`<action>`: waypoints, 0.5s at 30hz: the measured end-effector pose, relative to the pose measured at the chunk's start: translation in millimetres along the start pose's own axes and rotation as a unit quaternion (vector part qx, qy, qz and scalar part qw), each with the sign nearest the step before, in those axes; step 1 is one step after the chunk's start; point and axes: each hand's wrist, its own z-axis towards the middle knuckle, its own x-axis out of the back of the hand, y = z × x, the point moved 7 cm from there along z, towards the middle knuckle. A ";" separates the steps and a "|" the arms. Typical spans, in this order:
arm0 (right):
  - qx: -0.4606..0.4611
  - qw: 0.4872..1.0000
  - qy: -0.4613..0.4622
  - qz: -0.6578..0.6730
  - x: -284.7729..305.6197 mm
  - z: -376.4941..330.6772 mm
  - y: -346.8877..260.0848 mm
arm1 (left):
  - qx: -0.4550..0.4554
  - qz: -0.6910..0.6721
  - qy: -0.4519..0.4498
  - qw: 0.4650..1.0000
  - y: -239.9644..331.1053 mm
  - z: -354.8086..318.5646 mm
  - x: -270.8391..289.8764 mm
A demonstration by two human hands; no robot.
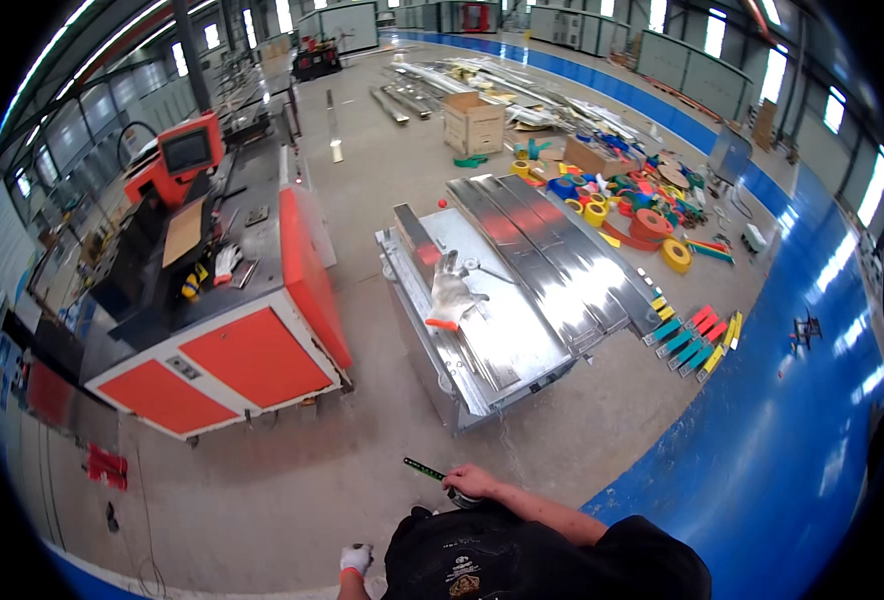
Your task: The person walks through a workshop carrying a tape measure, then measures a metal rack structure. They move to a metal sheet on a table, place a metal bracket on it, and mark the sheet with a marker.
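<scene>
My bare right hand (472, 481) is closed on a tape measure (424, 468) in front of my body. A short length of its dark blade with green marks sticks out to the left. At the lower edge hangs my left hand (357, 558) in a white glove; its fingers are too small to make out. Ahead stands a metal table (502, 310), beyond reach of both hands. On it lie a loose white work glove (450, 292) with an orange cuff, a short flat bar (417, 233) and several long shiny metal bars (552, 260).
To the left stands a red and black machine (252, 360) with a screen (187, 150). Coloured tape rolls (652, 225) and a cardboard box (474, 124) sit on the floor beyond the table. Coloured strips (697, 340) lie at its right, beside a blue floor lane (762, 430).
</scene>
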 end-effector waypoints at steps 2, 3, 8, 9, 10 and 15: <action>0.029 0.998 0.035 0.041 5.7 5.9 -27.3 | -0.008 0.116 0.031 0.993 47.2 37.5 40.3; 0.041 0.996 0.040 0.072 6.6 12.3 -28.9 | -0.027 0.125 0.047 0.991 67.4 54.5 56.4; 0.086 0.983 0.097 0.132 36.3 30.8 -66.2 | -0.077 0.105 0.037 0.991 152.6 117.7 78.8; 0.071 0.983 0.117 0.125 45.0 37.7 -67.9 | -0.074 0.106 0.020 0.991 164.4 123.9 71.4; 0.066 0.979 0.125 0.146 53.2 41.2 -75.7 | -0.073 0.109 0.000 0.991 175.8 127.6 59.9; 0.050 0.960 0.127 0.244 91.1 65.4 -123.6 | -0.058 0.073 -0.075 0.993 201.2 134.1 1.4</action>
